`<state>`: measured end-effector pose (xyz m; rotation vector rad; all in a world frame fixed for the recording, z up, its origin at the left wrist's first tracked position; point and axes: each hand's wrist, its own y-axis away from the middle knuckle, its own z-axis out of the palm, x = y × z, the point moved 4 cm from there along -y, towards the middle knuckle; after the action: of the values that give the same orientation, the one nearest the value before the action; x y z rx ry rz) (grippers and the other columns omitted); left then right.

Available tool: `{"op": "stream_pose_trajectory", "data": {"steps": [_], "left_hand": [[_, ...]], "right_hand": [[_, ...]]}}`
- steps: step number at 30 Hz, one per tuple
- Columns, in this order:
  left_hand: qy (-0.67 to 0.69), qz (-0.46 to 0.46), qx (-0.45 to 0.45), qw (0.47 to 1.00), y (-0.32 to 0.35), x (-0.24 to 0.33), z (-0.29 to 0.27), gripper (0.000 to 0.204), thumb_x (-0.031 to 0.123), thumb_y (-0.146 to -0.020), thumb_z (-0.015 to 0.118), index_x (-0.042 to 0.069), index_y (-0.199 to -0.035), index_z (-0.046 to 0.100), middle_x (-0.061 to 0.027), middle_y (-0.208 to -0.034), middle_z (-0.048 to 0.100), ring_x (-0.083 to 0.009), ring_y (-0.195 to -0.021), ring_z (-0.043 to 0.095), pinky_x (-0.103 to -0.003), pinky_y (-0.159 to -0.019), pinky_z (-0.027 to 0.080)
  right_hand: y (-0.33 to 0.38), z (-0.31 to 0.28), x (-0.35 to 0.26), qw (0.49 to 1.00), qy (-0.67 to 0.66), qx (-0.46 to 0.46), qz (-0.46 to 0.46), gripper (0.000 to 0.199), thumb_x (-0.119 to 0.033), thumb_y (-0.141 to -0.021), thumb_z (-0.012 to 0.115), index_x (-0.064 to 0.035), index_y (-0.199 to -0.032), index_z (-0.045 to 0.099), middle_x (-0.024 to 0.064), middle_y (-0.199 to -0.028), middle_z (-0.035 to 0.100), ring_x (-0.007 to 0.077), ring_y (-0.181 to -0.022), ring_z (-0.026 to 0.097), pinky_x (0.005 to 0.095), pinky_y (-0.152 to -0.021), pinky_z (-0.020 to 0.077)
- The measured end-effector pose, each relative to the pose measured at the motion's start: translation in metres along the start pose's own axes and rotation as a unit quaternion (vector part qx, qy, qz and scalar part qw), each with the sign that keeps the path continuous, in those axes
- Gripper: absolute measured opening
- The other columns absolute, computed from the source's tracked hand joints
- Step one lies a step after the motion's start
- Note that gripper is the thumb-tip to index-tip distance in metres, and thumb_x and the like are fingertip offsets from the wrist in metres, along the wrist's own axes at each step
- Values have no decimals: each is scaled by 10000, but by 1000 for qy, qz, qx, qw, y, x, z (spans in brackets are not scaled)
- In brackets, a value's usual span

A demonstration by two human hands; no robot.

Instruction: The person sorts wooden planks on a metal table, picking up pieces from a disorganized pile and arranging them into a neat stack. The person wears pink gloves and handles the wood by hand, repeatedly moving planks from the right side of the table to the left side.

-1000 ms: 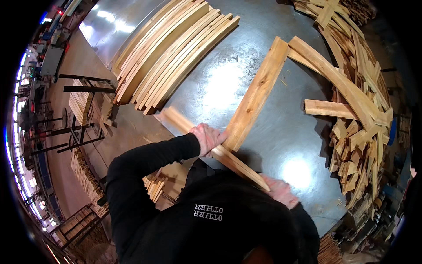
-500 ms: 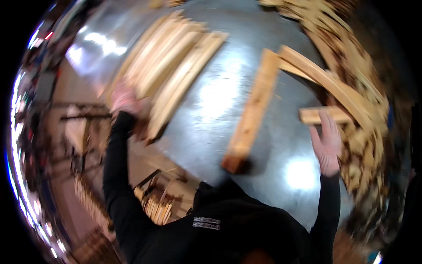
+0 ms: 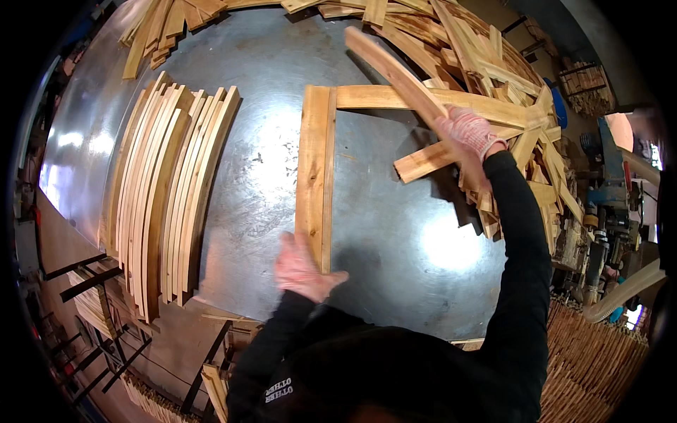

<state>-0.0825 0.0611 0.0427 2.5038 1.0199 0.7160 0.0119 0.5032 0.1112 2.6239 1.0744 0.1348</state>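
Shifted since the previous frame: right hand (image 3: 467,132), earlier open beside the heap, had closed on a plank (image 3: 395,74); left hand (image 3: 307,271), earlier at the row of boards, had come to the near end of the middle board (image 3: 313,169). Items below by size, largest first.

Metal table (image 3: 264,211): filled most of the view, glare on its left, middle and right. Heap of wood scraps (image 3: 458,42): lay tangled along the far and right sides. Row of boards (image 3: 161,204): stood packed side by side on the left of the table, near ends reaching its edge. Curved board (image 3: 381,97): ran from the heap to just beside the far end of the middle board. Middle board: lay on the table between the row and the heap, pointing away from the person. Plank: slanted from far left down to the right hand, crossing in front of the curved board; contact between these two could not be told. Its near end was blurred. Short board (image 3: 423,162): stuck out leftward from the heap, below the plank.

Right hand: fingers wrapped around the plank. Left hand: fingers spread, thumb out to the right; whether it pressed on the middle board could not be told
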Motion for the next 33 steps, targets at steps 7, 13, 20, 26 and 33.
{"op": "stream_pose_trajectory", "data": {"steps": [7,13,20,26,33], "left_hand": [[258,50,118,958,-20,-16,34,937,183,-719,741,-49,-1484,252,-309,-1419,406,-442,-1236,498,-444,-1021,458],[113,-92,65,987,-29,4,15,986,395,-671,804,17,-1453,338,-246,-1336,485,-387,-1222,509,-451,-1008,462],[168,-132,104,971,-9,-15,23,945,291,-760,718,16,-1513,219,-242,-1300,534,-386,-1190,541,-457,-998,464],[37,-5,209,977,9,-32,1,976,411,-751,762,-45,-1470,286,-313,-1365,456,-455,-1188,506,-561,-1007,407],[47,184,69,979,-22,76,-138,758,438,-831,721,49,-1418,441,-211,-1022,678,-357,-918,673,-453,-808,531]], "right_hand": [[128,160,-109,962,-165,167,-141,407,-424,-989,480,-75,-1146,617,173,-905,696,309,-759,688,411,-651,566],[128,165,-182,922,-84,47,-376,315,-270,-992,459,-58,-1183,594,198,-1060,679,324,-977,671,422,-849,540],[-38,11,14,943,210,243,-93,661,-225,-723,731,-127,-1335,504,118,-1121,642,313,-1080,604,472,-961,380],[2,5,-13,904,246,326,-128,545,-107,-883,509,-105,-1425,454,108,-1070,640,306,-1098,604,476,-1056,395],[128,-12,-171,768,33,390,-507,520,-184,-791,681,-159,-1304,597,46,-1025,617,233,-1014,613,490,-1037,471]]}}
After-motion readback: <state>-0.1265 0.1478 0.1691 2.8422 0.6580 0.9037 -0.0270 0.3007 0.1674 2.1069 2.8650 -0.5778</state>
